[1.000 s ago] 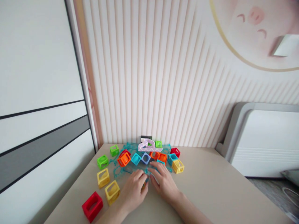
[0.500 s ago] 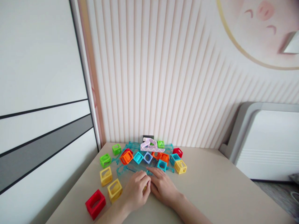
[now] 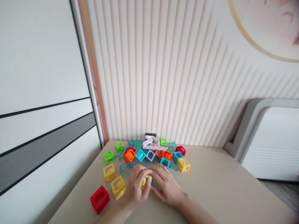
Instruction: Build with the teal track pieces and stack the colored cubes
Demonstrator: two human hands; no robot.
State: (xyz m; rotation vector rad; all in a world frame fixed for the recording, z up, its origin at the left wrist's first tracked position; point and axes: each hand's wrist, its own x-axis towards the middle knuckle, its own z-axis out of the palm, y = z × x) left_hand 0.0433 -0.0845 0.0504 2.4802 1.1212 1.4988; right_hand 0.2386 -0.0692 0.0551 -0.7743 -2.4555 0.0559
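a person's left hand (image 3: 137,186) pinches a yellow block (image 3: 144,181) between thumb and fingers as the right hand (image 3: 166,186) curves beside it, its grip unclear, above a beige table (image 3: 210,183).

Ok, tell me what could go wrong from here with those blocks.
The yellow block in the left hand is mostly covered by fingers, so a poor grip might go unnoticed.
The right hand has its fingertips close to the turquoise block and could nudge it.
The left wrist is near the loose yellow block and might bump it.
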